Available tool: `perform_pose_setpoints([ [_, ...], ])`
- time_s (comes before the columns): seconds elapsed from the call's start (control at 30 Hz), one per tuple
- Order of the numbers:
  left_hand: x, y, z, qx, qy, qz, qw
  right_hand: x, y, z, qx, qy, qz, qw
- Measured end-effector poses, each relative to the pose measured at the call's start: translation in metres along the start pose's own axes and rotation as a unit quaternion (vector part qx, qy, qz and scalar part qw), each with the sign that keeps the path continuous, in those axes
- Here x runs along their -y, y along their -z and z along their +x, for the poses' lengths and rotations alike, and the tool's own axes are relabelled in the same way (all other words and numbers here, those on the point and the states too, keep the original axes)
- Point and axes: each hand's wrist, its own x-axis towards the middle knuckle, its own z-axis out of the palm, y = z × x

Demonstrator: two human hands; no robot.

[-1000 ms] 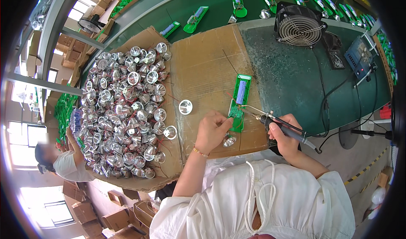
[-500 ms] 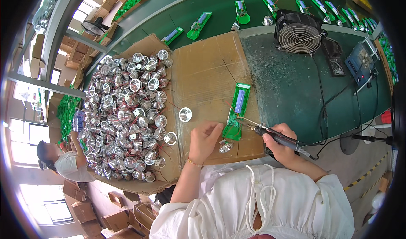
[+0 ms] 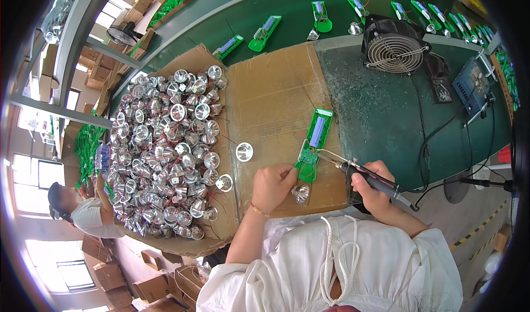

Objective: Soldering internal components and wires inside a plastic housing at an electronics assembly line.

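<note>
A green circuit board (image 3: pixel 312 144) with a blue cell on it lies on a brown cardboard sheet (image 3: pixel 270 97). My left hand (image 3: pixel 272 184) pinches thin wires at the board's near end, beside a small silver reflector cup (image 3: pixel 301 194). My right hand (image 3: pixel 372 188) grips a black soldering iron (image 3: pixel 369 178), whose metal tip rests at the board's near edge.
A large heap of silver reflector cups (image 3: pixel 165 152) covers the cardboard to the left; two loose ones (image 3: pixel 243 151) lie nearer. A black fan (image 3: pixel 395 47) and a blue soldering station (image 3: pixel 473 84) sit on the green bench, with more green boards (image 3: pixel 265 32) along a conveyor. Another person (image 3: pixel 83 210) stands left.
Both hands have shifted slightly toward the board's near end. The iron's tip has come in against the board, and my left hand has closed on the wires there.
</note>
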Motion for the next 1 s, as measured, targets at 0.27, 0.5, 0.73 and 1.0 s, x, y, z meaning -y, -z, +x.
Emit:
perform_pose_setpoints([
  [0.27, -0.016, 0.013, 0.122, -0.123, 0.038, 0.074, 0.989, -0.016, 0.028, 0.022, -0.080, 0.004, -0.028, 0.996],
  [0.5, 0.006, 0.006, 0.311, -0.165, 0.047, 0.157, 0.973, -0.024, 0.025, 0.031, -0.103, -0.090, -0.020, 0.990],
  [0.73, 0.010, 0.013, 0.366, -0.357, -0.013, 0.219, 0.908, -0.023, 0.029, 0.035, -0.111, -0.115, 0.011, 0.987],
  [1.0, 0.051, 0.032, 0.302, -0.137, -0.013, 0.142, 0.980, -0.022, 0.026, 0.037, -0.097, -0.123, 0.032, 0.987],
])
